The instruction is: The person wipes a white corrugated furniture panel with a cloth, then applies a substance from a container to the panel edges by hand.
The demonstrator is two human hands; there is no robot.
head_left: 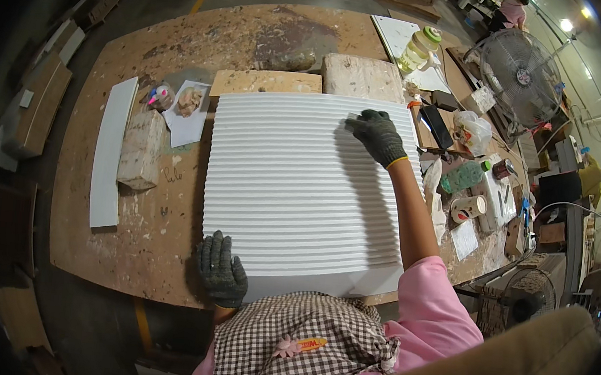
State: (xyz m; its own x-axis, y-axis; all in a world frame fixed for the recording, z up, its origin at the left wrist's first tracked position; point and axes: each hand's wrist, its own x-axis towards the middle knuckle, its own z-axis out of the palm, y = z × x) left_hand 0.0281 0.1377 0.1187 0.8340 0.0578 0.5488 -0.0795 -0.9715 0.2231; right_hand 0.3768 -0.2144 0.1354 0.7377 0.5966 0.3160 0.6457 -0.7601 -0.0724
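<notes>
A white ribbed panel (pixel 301 180) lies in front of me, its ridges running from side to side. My right hand (pixel 378 137), in a dark knitted glove, is over the panel's far right part, its fingers closed on a small grey flat piece (pixel 353 121) whose kind I cannot make out. The glove and forearm throw a shadow across the ridges. At the near left corner, my left hand (pixel 222 269) rests against the panel's edge, gloved alike, fingers stretched out and holding nothing. A smooth white strip (pixel 335 282) shows along the panel's near side.
Wrapped blocks (pixel 361 77) stand behind the panel on the stained worktable (pixel 117 243). Leftward are another block (pixel 142 149) and a long white board (pixel 110 156). A phone (pixel 436 126), a paper cup (pixel 467 208), bottles and a fan (pixel 521 77) crowd the right.
</notes>
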